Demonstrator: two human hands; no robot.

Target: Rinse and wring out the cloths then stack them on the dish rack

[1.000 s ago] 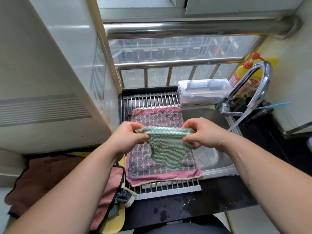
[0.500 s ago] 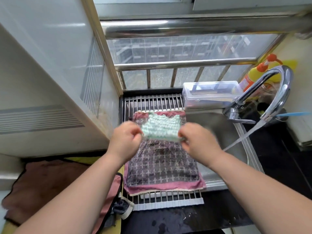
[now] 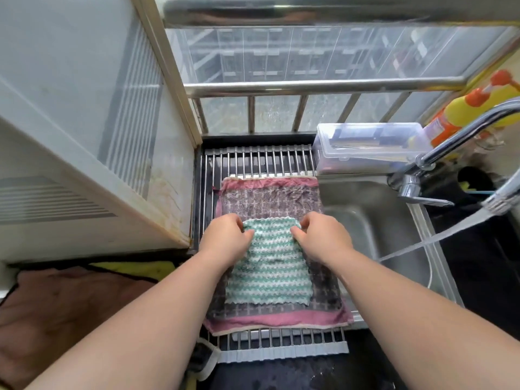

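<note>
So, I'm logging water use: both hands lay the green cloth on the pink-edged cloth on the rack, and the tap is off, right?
No: the tap is running into the sink, as the head view shows. The left hand and right hand do hold the green cloth on the pink-edged cloth on the rack.

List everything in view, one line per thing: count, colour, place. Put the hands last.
striped cloth: 1, green and white, flat on the checked cloth
checked cloth: 1, grey with pink border, spread on the dish rack
dish rack: 1, steel, left of the sink basin
sink: 1, steel, right of the rack
faucet: 1, chrome, back right, water running
plastic box: 1, clear, behind the sink
bottle: 1, yellow with orange top, back right corner
brown cloth: 1, black-edged, left counter
appliance: 1, white, left
left hand: 1, pinches the striped cloth's far left corner
right hand: 1, pinches its far right corner
</note>
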